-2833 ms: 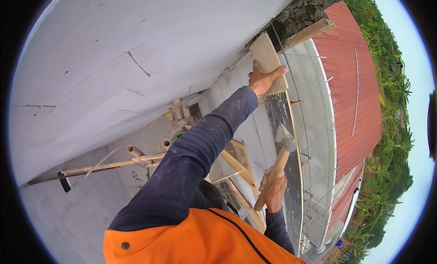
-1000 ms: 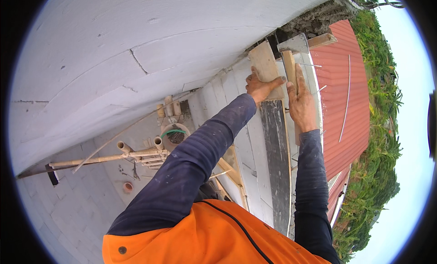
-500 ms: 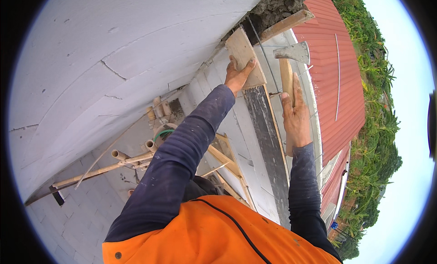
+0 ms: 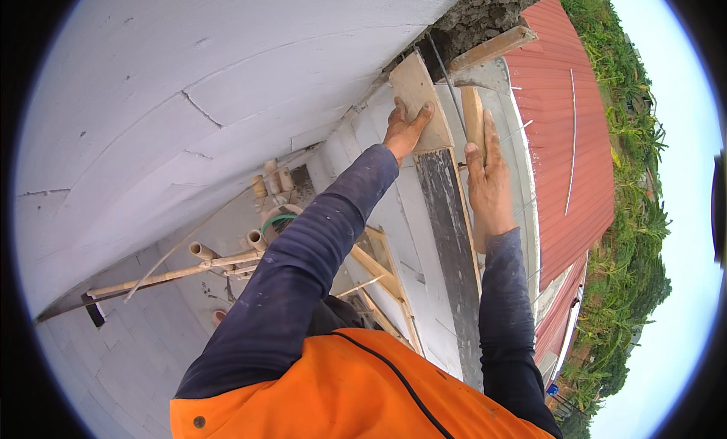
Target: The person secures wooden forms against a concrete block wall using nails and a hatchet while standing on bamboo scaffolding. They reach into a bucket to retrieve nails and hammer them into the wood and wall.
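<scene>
While a short pale board (image 4: 429,84) slants at the upper end of a long dark plank (image 4: 448,212), overlapping it, the worker's left hand (image 4: 405,130) presses on its lower part, thumb and forefinger spread wide across the face; whether the other fingers curl behind it, I can't tell. Just to the right, apart from the board, the right hand (image 4: 492,193) has a hatchet (image 4: 473,115) pinched between its thumb and nearly straight fingers, head uppermost. A thin metal rod (image 4: 447,83) runs beside the board's right edge, and a wooden strip (image 4: 494,48) juts out near it, below rough cement (image 4: 500,11). On the left looms a pale wall (image 4: 151,98), cracked along some seams. Lower down, bamboo poles (image 4: 170,275) lie beyond the worker's dark sleeve (image 4: 318,231) and orange vest (image 4: 333,390). Farther right spread a red roof (image 4: 564,128) and green plants (image 4: 632,204).
</scene>
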Demonstrator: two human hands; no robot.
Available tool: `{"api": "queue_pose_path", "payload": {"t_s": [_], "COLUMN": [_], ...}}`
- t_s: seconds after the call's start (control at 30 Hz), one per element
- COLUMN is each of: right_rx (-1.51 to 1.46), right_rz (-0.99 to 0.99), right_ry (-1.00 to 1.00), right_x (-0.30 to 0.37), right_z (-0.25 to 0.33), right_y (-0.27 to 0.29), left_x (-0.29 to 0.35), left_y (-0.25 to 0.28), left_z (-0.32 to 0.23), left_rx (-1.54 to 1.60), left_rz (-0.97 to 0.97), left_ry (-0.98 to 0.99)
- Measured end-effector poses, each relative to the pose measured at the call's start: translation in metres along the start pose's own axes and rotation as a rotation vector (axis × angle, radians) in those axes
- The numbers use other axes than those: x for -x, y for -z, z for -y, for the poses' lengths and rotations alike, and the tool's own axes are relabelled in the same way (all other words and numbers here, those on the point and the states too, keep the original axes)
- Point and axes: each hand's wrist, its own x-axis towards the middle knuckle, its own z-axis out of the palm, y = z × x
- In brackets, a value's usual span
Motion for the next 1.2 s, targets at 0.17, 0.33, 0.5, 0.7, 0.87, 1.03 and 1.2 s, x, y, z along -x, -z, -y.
{"api": "queue_pose_path", "payload": {"t_s": [0.17, 0.33, 0.5, 0.7, 0.87, 1.03, 1.2], "right_rx": [0.107, -0.009, -0.032, -0.062, -0.083, 0.044, 0.028], "right_rz": [0.109, 0.137, 0.146, 0.27, 0.036, 0.204, 0.188], "right_ry": [0.021, -0.048, -0.028, -0.205, -0.084, -0.207, -0.202], "right_x": [-0.048, -0.052, -0.048, -0.047, -0.007, 0.029, 0.043], "right_z": [0.011, 0.017, 0.011, 0.022, 0.005, -0.002, -0.012], "right_y": [-0.023, -0.027, -0.031, -0.016, -0.017, -0.002, 0.002], "left_x": [-0.002, 0.005, 0.007, 0.0, -0.008, -0.01, -0.009], "left_y": [0.002, 0.003, 0.005, 0.004, 0.005, 0.006, 0.003], "left_z": [-0.004, -0.011, -0.015, -0.006, 0.004, 0.01, 0.009], "left_rx": [0.011, -0.064, -0.052, -0.078, -0.081, -0.067, -0.095], "left_rz": [0.005, -0.025, -0.002, -0.018, 0.006, 0.011, 0.024], "left_ry": [0.036, 0.042, 0.048, 0.036, 0.031, 0.036, 0.042]}}
